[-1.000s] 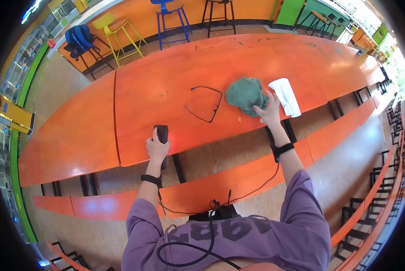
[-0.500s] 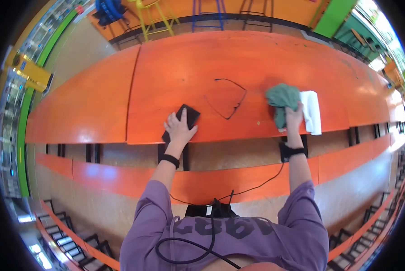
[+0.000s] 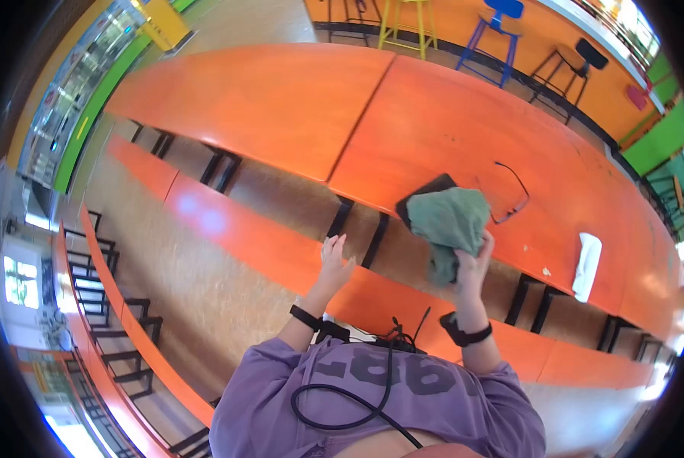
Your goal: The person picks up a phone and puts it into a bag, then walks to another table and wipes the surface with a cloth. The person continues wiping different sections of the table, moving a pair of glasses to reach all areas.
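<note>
A crumpled green cloth (image 3: 449,217) is gripped in my right hand (image 3: 472,263). It hangs over the table's near edge and overlaps a flat black object (image 3: 436,185) lying there. My left hand (image 3: 336,263) is off the table, with its fingers apart and nothing in them, over the gap between table and bench. Beyond the cloth, a pair of dark-framed glasses (image 3: 522,203) lies with its temples unfolded. Farther right, a white folded item (image 3: 586,267) rests near the table edge.
The long orange table (image 3: 266,99) has a seam across it. An orange bench (image 3: 227,252) runs along its near side. A black cable (image 3: 300,408) loops over my purple shirt. Yellow (image 3: 407,23) and blue (image 3: 495,38) stools stand past the far edge.
My view has turned left. My right hand has carried the green cloth leftward, away from the white item, to the black object. My left hand has come off that object and drawn back.
</note>
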A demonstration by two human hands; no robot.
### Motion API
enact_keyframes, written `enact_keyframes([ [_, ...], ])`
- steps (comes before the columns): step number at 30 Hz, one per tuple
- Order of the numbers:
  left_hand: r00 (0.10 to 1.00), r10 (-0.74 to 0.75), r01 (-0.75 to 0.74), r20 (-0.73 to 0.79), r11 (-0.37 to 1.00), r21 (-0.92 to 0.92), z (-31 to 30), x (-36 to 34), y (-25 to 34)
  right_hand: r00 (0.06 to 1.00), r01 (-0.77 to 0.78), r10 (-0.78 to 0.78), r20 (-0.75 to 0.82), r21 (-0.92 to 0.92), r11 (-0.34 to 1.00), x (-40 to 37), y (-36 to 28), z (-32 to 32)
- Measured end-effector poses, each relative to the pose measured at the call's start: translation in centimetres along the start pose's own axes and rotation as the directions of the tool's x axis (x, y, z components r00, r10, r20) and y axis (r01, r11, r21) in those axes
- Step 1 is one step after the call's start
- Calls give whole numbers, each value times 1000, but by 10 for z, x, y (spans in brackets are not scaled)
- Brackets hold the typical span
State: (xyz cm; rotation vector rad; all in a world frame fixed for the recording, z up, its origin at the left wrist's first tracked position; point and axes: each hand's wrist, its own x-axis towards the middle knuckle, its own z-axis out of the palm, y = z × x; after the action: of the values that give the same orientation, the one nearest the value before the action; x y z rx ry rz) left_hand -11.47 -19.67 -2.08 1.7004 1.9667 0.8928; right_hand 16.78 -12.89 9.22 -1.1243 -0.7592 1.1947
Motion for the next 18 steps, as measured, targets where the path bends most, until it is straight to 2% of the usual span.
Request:
enact_keyframes([
  [1,1000,-27,27,-10,1000,-15,-17,-5,-15,990,-139,135,41,146,979,-2,11,36],
  [4,995,-94,92,-46,995,-42,-73,-19,-57,984,-176,173,29,136,975,-6,56,125],
  [8,988,-99,96,-118,995,-35,-131,-30,-144,995,73,-85,-51,-201,977,14,129,204],
  [9,988,-84,81,-129,996,-33,-145,-26,-167,975,177,-210,-73,-321,930,25,153,215],
  [11,991,-74,63,-114,993,-101,-179,-24,-206,925,263,-371,-87,-557,787,45,192,231],
  [14,996,-71,62,-62,989,-137,-241,-22,-241,920,148,-338,-197,-625,767,50,212,269],
  [15,997,-65,58,-47,990,-130,-266,-17,-253,927,133,-325,-187,-646,751,51,211,288],
  [18,983,-177,170,-51,979,-114,-317,-17,-288,952,105,-279,-125,-723,683,49,211,334],
])
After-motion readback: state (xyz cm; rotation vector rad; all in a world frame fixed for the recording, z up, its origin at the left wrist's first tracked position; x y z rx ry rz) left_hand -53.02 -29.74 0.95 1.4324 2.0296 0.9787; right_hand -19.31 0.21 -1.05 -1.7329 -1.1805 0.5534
